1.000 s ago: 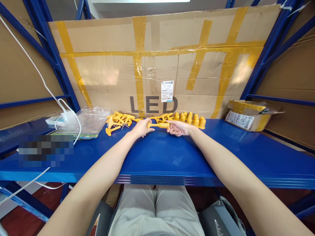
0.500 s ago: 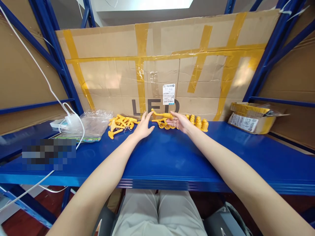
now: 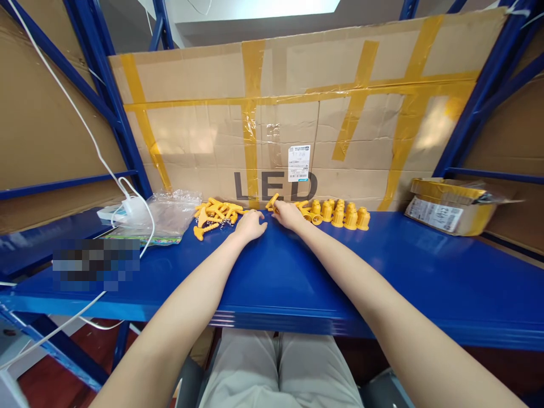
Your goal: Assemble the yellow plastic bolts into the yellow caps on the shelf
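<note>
Status at that moment:

- Your left hand (image 3: 250, 225) lay palm-down on the blue shelf (image 3: 297, 277). The grip was open and flat and held nothing. It sat just right of the heap of yellow pieces (image 3: 215, 214).
- Your right hand (image 3: 289, 216) was at the far side of the shelf with its fingers on a yellow piece (image 3: 272, 201). One end of that piece stuck up and left past the fingertips. The back of the hand hid the grip, so I couldn't tell whether you had it pinched or were only touching it.
- That piece sat in the gap between the heap and the row of yellow caps (image 3: 340, 215), close against the cardboard sheet (image 3: 297, 113).

Progress, as a judgement only: you were mid-batch. The caps stood upright in a tidy line to the right. The heap on the left was loose and tangled, so a fair share looked unhandled.

Room and edges:
- The far side was tight. The cardboard stood right behind the parts, so there was no reach-past.
- On the left, a plastic bag (image 3: 168, 215) and a white cable (image 3: 127, 195) lay near the heap and could have snagged a wide sweep.
- On the right, a small box (image 3: 450, 207) sat well apart from the caps with bare shelf between them.
- The near half of the shelf was open. Only your forearms crossed its near edge, and the parts were well back from it.
- Blue uprights (image 3: 106, 102) closed in both sides.
</note>
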{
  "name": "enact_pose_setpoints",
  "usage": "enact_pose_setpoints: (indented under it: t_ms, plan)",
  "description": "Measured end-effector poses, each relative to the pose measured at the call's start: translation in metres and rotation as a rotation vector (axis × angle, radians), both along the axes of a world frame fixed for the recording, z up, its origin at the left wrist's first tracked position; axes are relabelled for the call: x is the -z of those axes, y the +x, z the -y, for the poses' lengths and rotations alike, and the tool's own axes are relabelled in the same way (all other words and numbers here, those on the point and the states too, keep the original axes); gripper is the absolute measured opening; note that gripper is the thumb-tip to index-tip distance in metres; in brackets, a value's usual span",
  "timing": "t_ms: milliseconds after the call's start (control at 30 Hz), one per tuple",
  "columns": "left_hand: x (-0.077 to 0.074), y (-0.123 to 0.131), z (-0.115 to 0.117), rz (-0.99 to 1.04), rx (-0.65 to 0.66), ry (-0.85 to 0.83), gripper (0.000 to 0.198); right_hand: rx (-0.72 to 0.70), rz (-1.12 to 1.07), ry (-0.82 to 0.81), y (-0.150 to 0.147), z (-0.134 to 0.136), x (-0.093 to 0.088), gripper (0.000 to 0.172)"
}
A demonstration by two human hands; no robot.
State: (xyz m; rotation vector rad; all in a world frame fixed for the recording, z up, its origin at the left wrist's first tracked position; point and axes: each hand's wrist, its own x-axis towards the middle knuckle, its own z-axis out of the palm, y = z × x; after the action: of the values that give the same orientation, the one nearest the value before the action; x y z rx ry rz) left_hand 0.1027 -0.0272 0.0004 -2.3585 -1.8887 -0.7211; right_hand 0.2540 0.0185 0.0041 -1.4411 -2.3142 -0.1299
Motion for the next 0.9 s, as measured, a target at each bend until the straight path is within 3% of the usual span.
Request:
enact_pose_setpoints:
  t_ms: [200, 333, 533, 633, 700, 800, 900]
  plan:
    - [0.000, 0.001, 0.000, -0.006, 0.018, -0.016, 0.025, 0.056, 0.186, -0.054, -0.007, 0.003, 0.014, 0.043]
    - [0.001, 0.000, -0.001, -0.026, 0.046, -0.042, 0.028, 0.054, 0.164, -0.099, 0.002, 0.004, 0.007, 0.054]
    - [0.002, 0.000, -0.002, -0.015, 0.054, -0.059, 0.027, 0.191, 0.147, -0.047, 0.058, 0.000, -0.016, 0.051]
    - [0.001, -0.001, -0.003, -0.010, 0.068, -0.078, 0.028, 0.336, 0.163, -0.159, 0.097, -0.005, -0.011, 0.048]
    - [0.001, -0.001, -0.003, -0.021, 0.073, -0.095, 0.028, 0.414, 0.137, -0.148, 0.118, -0.004, -0.001, 0.051]
    - [0.001, -0.001, -0.004, -0.040, 0.079, -0.105, 0.029, 0.455, 0.095, -0.148, 0.131, 0.005, 0.008, 0.059]
    - [0.001, -0.001, -0.002, -0.052, 0.087, -0.107, 0.029, 0.496, 0.249, -0.227, 0.128, 0.023, 0.000, 0.062]
